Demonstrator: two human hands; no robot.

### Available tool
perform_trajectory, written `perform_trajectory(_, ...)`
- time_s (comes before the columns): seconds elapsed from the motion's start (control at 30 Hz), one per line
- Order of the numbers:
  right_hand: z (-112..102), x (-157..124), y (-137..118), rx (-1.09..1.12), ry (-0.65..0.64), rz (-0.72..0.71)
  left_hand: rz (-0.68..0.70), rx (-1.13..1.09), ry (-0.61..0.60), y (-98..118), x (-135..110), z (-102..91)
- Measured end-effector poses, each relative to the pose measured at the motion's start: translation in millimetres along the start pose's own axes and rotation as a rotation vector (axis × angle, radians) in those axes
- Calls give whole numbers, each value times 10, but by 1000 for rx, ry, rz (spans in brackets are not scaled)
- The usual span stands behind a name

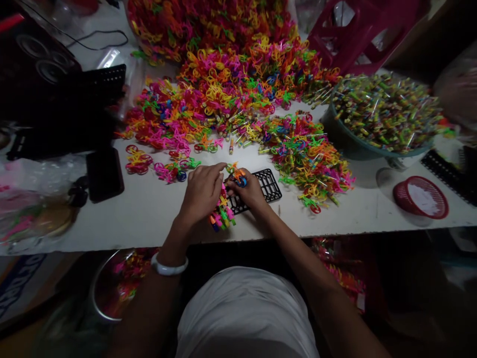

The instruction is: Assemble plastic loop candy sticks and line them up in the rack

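Observation:
Small bright plastic toy pieces, orange and blue [241, 180], are pinched in my right hand [250, 191], above a black plastic grid rack [273, 185]. My left hand [203, 191] arches over the rack's left end, index finger stretched toward the right hand; its other fingertips are partly hidden. Pink, yellow and green pieces [224, 215] stick out in a row along the rack's left end, just beside my left thumb. Both hands partly cover the rack.
A large heap of colourful plastic pieces [216, 94] spreads across the white table [149, 223]. At right are a tub of wrapped sticks [383, 114] and a red basket [421, 196]. A phone [105, 175] and plastic bags [44, 189] lie at left. A metal bowl [97, 293] sits below the edge.

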State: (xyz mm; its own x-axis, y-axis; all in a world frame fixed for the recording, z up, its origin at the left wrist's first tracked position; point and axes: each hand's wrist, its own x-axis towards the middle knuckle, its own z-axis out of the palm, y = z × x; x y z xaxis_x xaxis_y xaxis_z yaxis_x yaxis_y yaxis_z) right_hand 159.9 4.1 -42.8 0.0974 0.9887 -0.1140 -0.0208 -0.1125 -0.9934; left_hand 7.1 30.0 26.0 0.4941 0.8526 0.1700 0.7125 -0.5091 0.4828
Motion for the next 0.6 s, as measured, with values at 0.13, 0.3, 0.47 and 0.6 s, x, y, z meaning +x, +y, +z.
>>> perform_trajectory(0.13,-9,-44,-54,-464,-29,-174,-20,-3,-14,1,5,-3)
perform_trajectory(0.3,92,-93,-114,-938,-125,-209,8,17,-55,8,39,-15)
perform_trajectory(0.47,-65,-35,-152,-889,-182,-229,23,56,-88,22,69,-35)
perform_trajectory(0.6,-520,-42,-371,-1021,302,-169,38,29,-76,17,71,-43)
